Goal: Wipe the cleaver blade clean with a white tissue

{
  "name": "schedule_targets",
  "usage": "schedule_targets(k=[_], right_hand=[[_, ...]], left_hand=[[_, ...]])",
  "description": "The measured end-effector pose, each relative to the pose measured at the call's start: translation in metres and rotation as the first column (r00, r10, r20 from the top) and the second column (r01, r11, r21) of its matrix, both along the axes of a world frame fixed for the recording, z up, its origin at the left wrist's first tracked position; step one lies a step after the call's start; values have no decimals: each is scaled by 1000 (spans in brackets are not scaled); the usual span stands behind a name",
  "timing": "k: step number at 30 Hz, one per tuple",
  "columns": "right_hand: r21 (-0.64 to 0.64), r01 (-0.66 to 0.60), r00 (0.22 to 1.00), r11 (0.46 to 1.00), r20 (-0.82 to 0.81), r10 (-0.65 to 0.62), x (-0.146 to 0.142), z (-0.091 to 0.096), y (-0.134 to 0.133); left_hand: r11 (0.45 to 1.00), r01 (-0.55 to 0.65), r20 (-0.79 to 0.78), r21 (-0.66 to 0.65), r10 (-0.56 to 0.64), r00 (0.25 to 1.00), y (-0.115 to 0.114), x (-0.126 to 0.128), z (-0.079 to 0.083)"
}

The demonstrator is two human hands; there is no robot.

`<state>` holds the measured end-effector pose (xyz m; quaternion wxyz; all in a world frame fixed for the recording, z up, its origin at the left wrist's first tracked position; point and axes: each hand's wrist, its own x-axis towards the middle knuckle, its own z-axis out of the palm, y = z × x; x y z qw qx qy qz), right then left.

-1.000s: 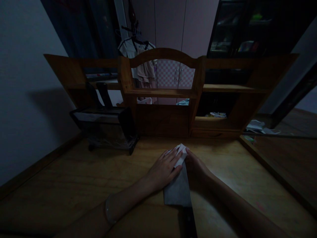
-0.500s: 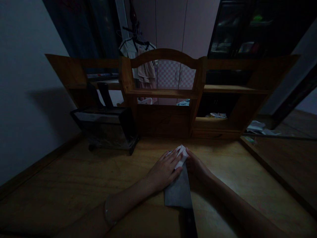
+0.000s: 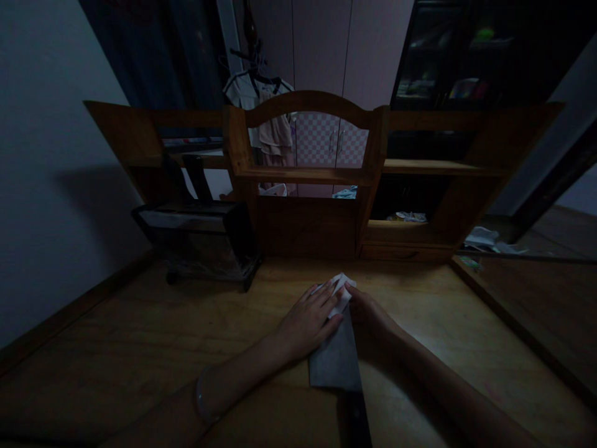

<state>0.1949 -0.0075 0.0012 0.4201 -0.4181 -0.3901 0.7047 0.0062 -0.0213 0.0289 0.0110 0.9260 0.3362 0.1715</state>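
Midway across the wooden counter [image 3: 209,336], a cleaver [image 3: 334,361] lies with its handle [image 3: 357,417] toward the person and its far end under a folded white tissue [image 3: 342,303]. The left hand [image 3: 308,323] presses down on the tissue, its grip spread rather than closed, thumb out over the blade. The right hand [image 3: 373,311] touches the tissue's right edge with a fingertip; its other fingers are hidden, so I cannot tell whether its grip pinches anything. The work looks underway: tissue covers only the far end, while the part nearer the handle is bare. Whether that bare part is done or left does not show. A knife block [image 3: 196,249] stands well apart, at left.
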Motion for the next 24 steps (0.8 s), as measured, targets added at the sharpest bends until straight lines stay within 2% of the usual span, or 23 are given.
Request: schedule_targets(k=[9, 19, 24], right_hand=[[102, -36, 996, 994, 84, 28, -3, 14, -8], [117, -65, 996, 991, 69, 57, 1, 2, -4], [79, -36, 998, 996, 53, 32, 2, -1, -1]], left_hand=[[1000, -5, 7, 8, 5, 1000, 1, 0, -2], [1000, -7, -13, 7, 7, 1000, -1, -1, -2], [1000, -6, -17, -1, 6, 1000, -1, -1, 0]])
